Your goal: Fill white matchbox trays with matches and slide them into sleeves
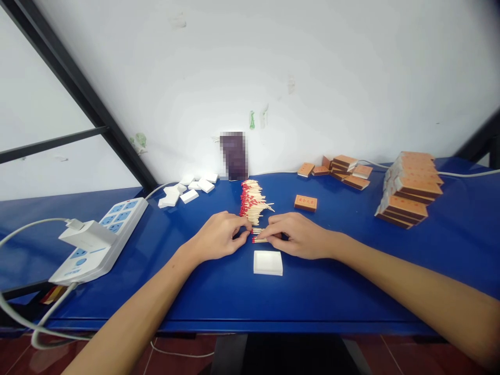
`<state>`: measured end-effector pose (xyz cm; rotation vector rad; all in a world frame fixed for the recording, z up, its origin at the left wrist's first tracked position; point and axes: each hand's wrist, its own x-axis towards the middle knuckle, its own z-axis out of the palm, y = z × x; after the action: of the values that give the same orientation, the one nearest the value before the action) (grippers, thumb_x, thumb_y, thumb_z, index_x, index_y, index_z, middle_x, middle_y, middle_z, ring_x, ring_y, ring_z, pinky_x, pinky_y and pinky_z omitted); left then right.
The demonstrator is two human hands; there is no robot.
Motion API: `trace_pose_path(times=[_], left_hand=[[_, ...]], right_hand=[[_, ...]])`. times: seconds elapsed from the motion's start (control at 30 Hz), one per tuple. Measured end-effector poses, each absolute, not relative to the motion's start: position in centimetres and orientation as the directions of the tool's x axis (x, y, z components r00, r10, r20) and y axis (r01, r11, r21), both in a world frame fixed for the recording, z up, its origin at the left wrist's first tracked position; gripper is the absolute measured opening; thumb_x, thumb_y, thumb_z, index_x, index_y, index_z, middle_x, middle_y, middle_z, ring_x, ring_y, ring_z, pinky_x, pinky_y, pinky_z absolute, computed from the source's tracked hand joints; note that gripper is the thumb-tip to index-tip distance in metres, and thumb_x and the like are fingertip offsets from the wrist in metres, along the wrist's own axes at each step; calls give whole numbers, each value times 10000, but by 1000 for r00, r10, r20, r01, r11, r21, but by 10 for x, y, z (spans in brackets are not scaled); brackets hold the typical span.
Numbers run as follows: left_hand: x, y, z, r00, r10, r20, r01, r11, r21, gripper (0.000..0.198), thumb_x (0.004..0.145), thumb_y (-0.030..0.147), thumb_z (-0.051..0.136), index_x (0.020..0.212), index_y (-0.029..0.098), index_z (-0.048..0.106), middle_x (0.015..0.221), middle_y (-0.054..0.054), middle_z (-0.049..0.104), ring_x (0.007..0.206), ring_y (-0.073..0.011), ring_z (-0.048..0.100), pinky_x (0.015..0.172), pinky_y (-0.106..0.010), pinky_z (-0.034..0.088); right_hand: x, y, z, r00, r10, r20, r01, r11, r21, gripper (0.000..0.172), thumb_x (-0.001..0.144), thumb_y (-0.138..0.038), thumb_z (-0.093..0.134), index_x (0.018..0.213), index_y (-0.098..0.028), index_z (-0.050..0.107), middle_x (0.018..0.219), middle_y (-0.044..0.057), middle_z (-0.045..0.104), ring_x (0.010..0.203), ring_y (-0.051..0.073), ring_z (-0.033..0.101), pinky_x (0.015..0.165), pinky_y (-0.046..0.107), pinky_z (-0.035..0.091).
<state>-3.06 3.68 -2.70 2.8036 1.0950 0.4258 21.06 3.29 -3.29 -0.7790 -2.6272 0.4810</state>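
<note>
- Red-tipped matches (pixel 259 240) lay on the blue table (pixel 219 299) between both hands, long axis running left to right, heads toward the left hand (pixel 224 235).
- The left thumb and forefinger curled in beside the heads; whether they pinched any could not be told.
- The right hand (pixel 295 235) bent its fingers over the plain ends, its hold equally unclear.
- Just nearer the body sat a white tray (pixel 267 263); beyond, the larger match pile (pixel 254 203).

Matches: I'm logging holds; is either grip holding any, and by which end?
Can't be told: the left grip is by red heads of the nearest matches, right grip at their other ends.
</note>
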Motion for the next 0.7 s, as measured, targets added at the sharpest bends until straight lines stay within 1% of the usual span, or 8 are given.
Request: trace_pose_path(times=[0.1,0.23,0.33,0.57,0.7], left_hand=[[-31,37,-27,701,676,225,649,-736,191,109,857,176,547,872,205,651,608,40,559,595,-118,504,658,-252,375],[-31,36,-26,703,675,223,648,-738,191,122,859,175,542,884,202,659,610,37,563,600,-120,511,666,-255,380],[-30,36,-25,706,673,222,646,-740,189,129,861,175,540,881,200,665,614,33,569,603,-122,513,674,-259,383],[-30,36,-26,707,669,228,647,-743,174,138,862,171,536,891,205,666,647,32,593,624,-123,519,680,-258,387],[-30,35,-26,709,663,240,645,-747,160,141,860,167,535,886,196,670,669,21,611,645,-127,534,666,-255,384]], right_hand=[[211,33,-33,-784,574,237,452,789,-416,295,938,-186,502,1107,-250,734,789,15,620,677,117,530,614,248,322],[210,33,-33,-774,581,253,451,785,-423,308,926,-182,505,1147,-242,711,815,18,633,697,125,549,641,255,348],[210,32,-33,-771,590,238,463,777,-425,303,925,-189,504,1143,-236,708,802,17,631,695,130,551,646,260,357],[209,33,-35,-776,588,229,475,783,-401,322,941,-208,490,1191,-258,687,835,18,632,724,135,554,659,262,359],[209,32,-33,-782,583,218,478,787,-391,358,928,-175,486,1223,-258,670,840,16,626,728,136,550,664,262,358]])
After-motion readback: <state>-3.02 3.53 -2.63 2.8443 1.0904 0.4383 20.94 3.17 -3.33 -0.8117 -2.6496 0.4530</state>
